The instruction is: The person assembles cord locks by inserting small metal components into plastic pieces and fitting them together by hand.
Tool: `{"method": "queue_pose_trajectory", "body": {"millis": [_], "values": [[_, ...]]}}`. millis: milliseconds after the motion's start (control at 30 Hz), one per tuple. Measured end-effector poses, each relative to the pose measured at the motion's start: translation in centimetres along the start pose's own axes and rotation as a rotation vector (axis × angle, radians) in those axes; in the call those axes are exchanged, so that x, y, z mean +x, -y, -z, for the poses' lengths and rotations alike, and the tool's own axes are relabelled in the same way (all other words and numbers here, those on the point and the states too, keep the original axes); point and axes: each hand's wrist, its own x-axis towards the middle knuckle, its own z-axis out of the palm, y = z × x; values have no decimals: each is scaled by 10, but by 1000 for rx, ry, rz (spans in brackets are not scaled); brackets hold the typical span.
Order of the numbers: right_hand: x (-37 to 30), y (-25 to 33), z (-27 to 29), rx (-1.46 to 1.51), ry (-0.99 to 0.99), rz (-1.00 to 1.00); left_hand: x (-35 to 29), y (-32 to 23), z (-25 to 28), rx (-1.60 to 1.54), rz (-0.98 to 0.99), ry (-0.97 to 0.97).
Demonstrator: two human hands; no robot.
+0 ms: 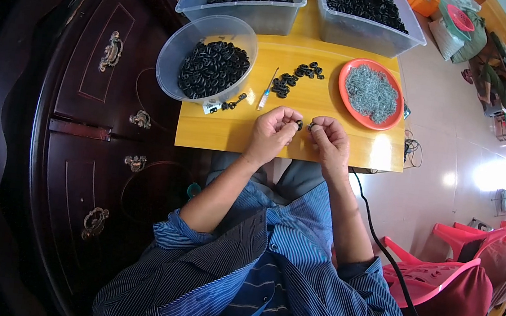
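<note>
Near the front edge of the yellow table (pixel 218 135), both hands are close together. Between the thumb and fingers of my left hand (pixel 273 136) is a small black ring-shaped part (pixel 299 124). My right hand (pixel 332 144) pinches a tiny dark piece (pixel 311 126), too small to make out. A narrow gap separates the two. Beyond them lie loose black oval parts (pixel 284 85) in small clusters, with a screwdriver (pixel 264 99) to their left. An orange-red plate (pixel 342 81) full of small silvery wire pieces (pixel 372 95) sits to the right.
A round clear tub (pixel 167 64) of black parts stands at left, a few pieces (pixel 234 101) beside it. Two clear bins (pixel 253 16) with more black parts line the back. Dark wooden drawers (pixel 99 59) flank the left. At right are a black cable (pixel 376 228) and pink chairs (pixel 433 278).
</note>
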Motion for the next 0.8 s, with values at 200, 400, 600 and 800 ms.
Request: {"method": "queue_pose_trajectory", "body": {"millis": [200, 400, 600, 800], "values": [[1, -3, 1, -47, 25, 13, 0, 4, 2, 11, -17, -10], [1, -3, 0, -87, 36, 24, 1, 2, 2, 22, -30, 6], [0, -2, -2, -93, 48, 28, 2, 2, 1, 29, -31, 16], [-1, 1, -3, -109, 38, 30, 3, 2, 2, 26, -37, 32]]}}
